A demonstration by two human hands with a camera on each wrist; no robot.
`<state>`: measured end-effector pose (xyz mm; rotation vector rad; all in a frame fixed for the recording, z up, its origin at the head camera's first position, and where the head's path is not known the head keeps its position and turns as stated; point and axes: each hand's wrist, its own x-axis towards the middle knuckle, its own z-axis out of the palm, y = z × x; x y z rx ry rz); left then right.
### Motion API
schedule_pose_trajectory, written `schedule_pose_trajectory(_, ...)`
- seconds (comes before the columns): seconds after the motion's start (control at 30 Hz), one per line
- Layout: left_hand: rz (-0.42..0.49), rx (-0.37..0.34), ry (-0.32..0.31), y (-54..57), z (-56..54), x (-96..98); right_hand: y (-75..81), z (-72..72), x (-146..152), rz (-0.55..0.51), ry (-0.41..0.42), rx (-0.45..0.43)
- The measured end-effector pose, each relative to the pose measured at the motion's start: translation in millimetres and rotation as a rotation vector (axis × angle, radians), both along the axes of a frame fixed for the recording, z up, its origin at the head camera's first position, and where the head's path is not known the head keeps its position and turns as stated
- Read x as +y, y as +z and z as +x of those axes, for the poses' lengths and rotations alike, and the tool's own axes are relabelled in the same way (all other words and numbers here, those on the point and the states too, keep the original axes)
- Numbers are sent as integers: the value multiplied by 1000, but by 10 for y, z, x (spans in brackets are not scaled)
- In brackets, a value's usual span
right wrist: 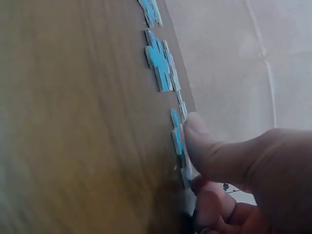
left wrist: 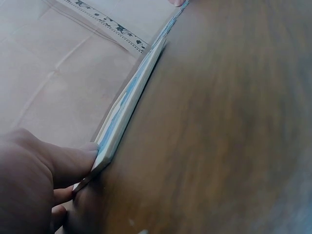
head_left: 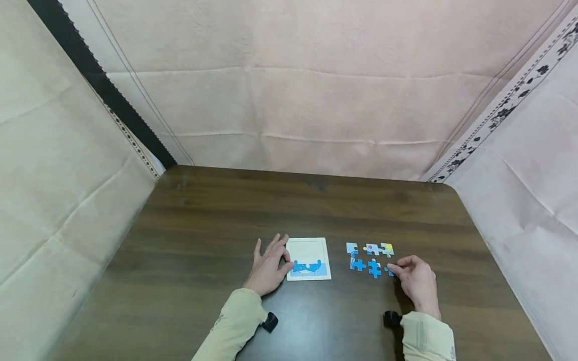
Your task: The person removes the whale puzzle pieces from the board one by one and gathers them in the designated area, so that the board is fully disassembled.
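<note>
A square white puzzle board (head_left: 307, 250) lies on the table, its lower part filled with blue puzzle pieces (head_left: 309, 269). My left hand (head_left: 268, 268) holds the board's left edge, thumb on the rim; in the left wrist view the thumb (left wrist: 73, 163) presses on the board's corner (left wrist: 105, 156) with fingers beside it. To the right, my right hand (head_left: 417, 282) pinches a blue puzzle piece (head_left: 390, 272) at its edge, the thumb covering part of it. That piece (right wrist: 177, 134) shows partly beyond the thumb in the right wrist view.
Several loose jigsaw pieces lie in two rows between board and right hand, among them a blue piece (head_left: 374, 268) and a yellow-and-blue piece (head_left: 387, 249). The brown wooden table (head_left: 203, 225) is bordered by pale cloth (head_left: 316, 110) at the back and sides.
</note>
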<state>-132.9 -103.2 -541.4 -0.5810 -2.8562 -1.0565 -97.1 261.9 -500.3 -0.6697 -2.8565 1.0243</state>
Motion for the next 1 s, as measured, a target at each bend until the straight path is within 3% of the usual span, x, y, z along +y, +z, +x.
schedule_pose_trajectory(0.23, 12, 15, -18, 9, 12, -22, 59, -7, -194, 45, 2, 70)
schedule_pose_trajectory(0.47, 14, 13, -17, 14, 9, -11, 111, -100, -551, 131, 194, 93)
schedule_pose_trajectory(0.63, 9, 11, -18, -1, -7, -4, 55, -130, -631, 161, 262, 73)
schedule_pose_trajectory(1.0, -9, -17, -3, -3, -16, -14, 5, -147, -638, 152, 236, 75)
